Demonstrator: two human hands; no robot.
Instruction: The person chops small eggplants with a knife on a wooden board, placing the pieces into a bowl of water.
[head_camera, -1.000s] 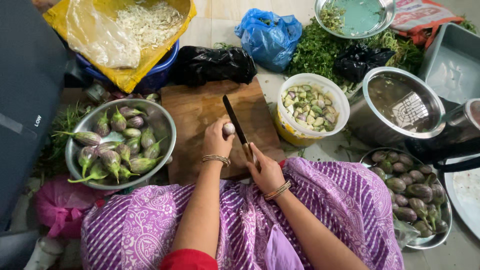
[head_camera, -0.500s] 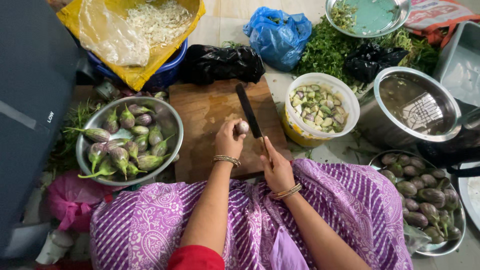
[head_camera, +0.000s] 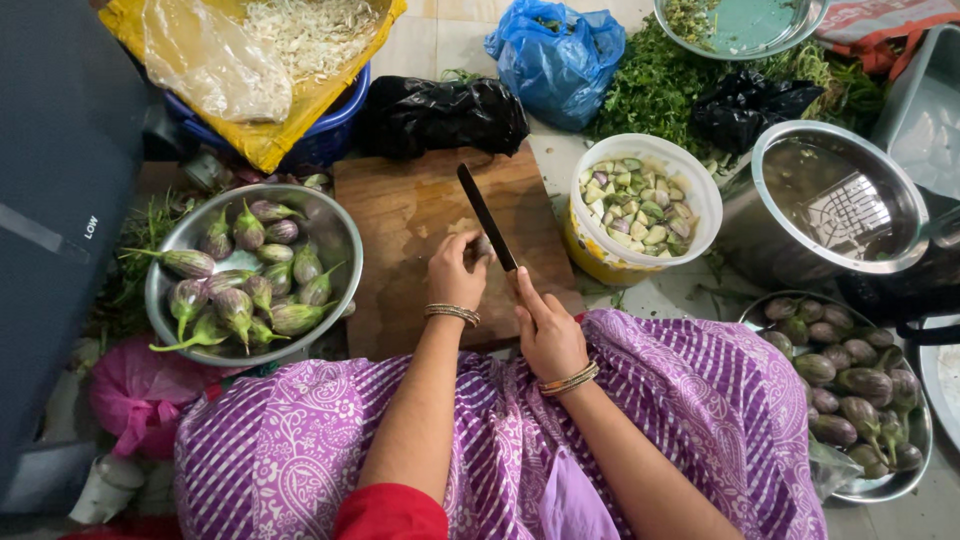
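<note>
Eggplant (head_camera: 483, 246), a small one, sits at the centre of the frame on the board (head_camera: 400, 230), pinched under the fingers (head_camera: 462, 250) of the left hand (head_camera: 455, 272). They curl closed around it, pressing it down so that it cannot roll under the blade. The knife (head_camera: 487, 217) runs up and to the left from the right hand (head_camera: 547, 330), its dark blade lying just beside the eggplant, on its right. The right hand is wrapped shut on the handle, which the palm hides, with the forefinger laid along the top, likely to steady the edge. Both wrists carry gold bangles.

The board is wooden and lies just above the purple patterned lap (head_camera: 500, 440), close enough for both arms to work with bent elbows. Left of it a steel bowl (head_camera: 340, 230) holds whole eggplants with stems on, within reach of the left hand. Right of the board a white tub (head_camera: 700, 190) holds cut pieces, near the knife hand. Further right stands a steel pot (head_camera: 900, 240) of cloudy water, and at lower right a dish (head_camera: 900, 480) of darker eggplants. Along the top edge lie a black bag (head_camera: 440, 110), a blue bag (head_camera: 555, 55) and leafy greens (head_camera: 650, 90).
</note>
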